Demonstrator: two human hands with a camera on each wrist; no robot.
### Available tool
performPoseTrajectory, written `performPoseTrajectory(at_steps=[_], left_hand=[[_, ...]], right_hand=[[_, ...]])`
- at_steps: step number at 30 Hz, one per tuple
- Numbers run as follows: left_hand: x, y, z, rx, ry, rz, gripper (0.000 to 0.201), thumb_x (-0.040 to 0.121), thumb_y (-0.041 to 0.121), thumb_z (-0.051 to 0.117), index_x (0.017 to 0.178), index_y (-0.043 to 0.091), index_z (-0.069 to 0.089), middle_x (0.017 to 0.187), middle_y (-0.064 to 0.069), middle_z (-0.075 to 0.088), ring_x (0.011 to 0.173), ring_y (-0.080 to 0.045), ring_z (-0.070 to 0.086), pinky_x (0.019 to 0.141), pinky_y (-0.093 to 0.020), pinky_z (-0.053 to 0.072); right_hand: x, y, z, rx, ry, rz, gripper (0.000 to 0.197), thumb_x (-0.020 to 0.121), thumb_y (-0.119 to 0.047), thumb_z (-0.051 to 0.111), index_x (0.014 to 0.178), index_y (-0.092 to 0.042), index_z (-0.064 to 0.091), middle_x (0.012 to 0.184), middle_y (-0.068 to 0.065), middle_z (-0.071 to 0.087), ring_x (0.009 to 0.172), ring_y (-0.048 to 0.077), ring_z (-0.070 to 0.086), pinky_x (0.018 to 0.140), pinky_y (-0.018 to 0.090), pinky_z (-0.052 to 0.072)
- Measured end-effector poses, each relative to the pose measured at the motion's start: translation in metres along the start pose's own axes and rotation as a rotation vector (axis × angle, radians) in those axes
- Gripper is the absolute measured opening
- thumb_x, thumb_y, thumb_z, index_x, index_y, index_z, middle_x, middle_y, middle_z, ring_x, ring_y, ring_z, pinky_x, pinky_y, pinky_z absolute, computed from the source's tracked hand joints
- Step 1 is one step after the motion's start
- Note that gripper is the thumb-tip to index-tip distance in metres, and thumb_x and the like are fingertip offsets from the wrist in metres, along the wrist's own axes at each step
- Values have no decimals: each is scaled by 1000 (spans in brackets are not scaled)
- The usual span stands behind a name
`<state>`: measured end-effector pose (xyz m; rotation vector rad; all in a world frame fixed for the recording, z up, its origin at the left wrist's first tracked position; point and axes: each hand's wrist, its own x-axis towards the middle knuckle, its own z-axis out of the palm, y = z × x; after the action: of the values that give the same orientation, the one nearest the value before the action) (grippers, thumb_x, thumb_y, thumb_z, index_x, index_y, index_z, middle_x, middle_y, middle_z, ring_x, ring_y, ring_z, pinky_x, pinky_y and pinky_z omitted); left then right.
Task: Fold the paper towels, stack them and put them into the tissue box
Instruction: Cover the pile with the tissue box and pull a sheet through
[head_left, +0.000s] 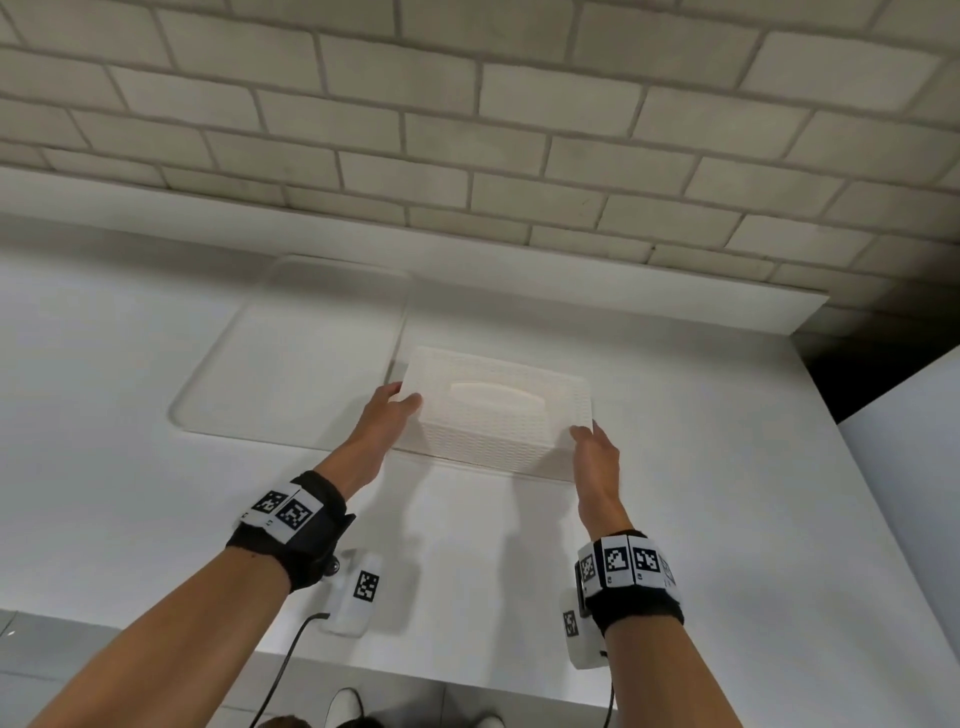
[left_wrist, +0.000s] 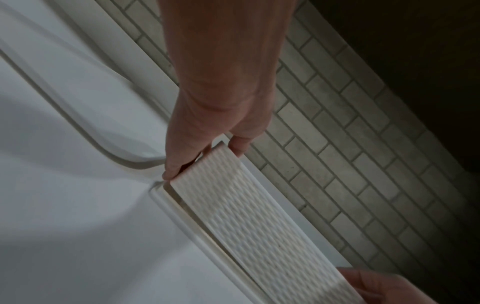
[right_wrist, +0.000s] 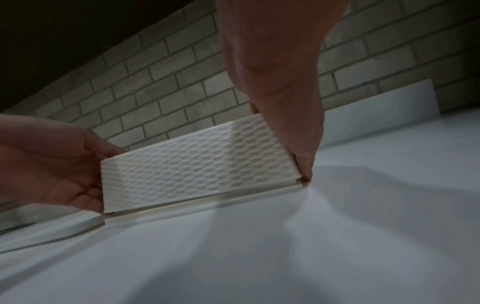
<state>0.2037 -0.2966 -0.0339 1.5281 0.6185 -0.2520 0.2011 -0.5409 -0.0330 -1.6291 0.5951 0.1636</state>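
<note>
A white tissue box (head_left: 498, 415) with a woven texture and an oval slot on top stands on the white table, just right of a shallow tray. My left hand (head_left: 395, 410) grips its left end, thumb on top and fingers down the side. My right hand (head_left: 592, 447) grips the right end the same way. In the wrist views the box's cover (left_wrist: 246, 216) (right_wrist: 197, 168) sits slightly above a white base rim (left_wrist: 176, 216) (right_wrist: 207, 207), with a thin gap between them. My left hand (left_wrist: 205, 160) and my right hand (right_wrist: 283, 144) pinch opposite ends. No paper towels show.
A shallow white tray (head_left: 291, 364) lies to the left of the box. A brick wall (head_left: 467, 130) with a low white ledge runs along the back. The table (head_left: 727, 519) ends at the right beside a dark gap and at the front near my arms.
</note>
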Motion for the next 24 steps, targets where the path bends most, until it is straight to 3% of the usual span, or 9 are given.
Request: performPoseTrajectory(at_steps=[2,5,10,13,21,24], left_hand=[[0,-2,-2,13,18,9,58,92,34,56,145,26,35,149,1,41,137,-24,40,115,-45,30],[8,-12,-9,7,32,16,71,76,43,60,143,27,41,147,1,46,133,-24,46,113,-49,33],[13,-17,-10,3,54,31,65,81,41,60,142,27,42,146,0,48,132,-25,47,113,-50,33],[13,-17,-10,5,65,31,61,84,40,58,142,27,43,144,0,50,132,-25,47,113,-51,34],[18,-24,-14,33,62,35,68,76,48,60,140,30,45,145,0,48,131,-25,48,110,-51,37],[16,-23,-14,39,57,42,60,83,44,59,140,29,44,146,0,47,131,-26,48,111,-51,37]], right_hand=[[-1,4,0,-8,-9,-43,39,93,-21,46,130,-21,57,129,3,61,118,25,55,104,38,42],[-2,8,1,-26,-11,-115,34,95,-21,47,128,-19,56,127,4,61,116,24,56,102,38,44],[2,14,0,-68,-6,-192,10,95,-28,52,103,-28,58,109,-4,64,109,22,60,97,39,48],[2,12,-1,-83,-14,-228,11,95,-30,51,93,-33,62,102,-9,67,104,20,62,94,38,50],[-7,15,1,-34,-9,-195,35,99,-23,43,131,-23,59,123,-4,64,113,16,57,101,29,42],[-9,17,1,-29,-22,-191,38,101,-24,39,136,-20,54,124,-4,61,115,15,54,100,27,40]])
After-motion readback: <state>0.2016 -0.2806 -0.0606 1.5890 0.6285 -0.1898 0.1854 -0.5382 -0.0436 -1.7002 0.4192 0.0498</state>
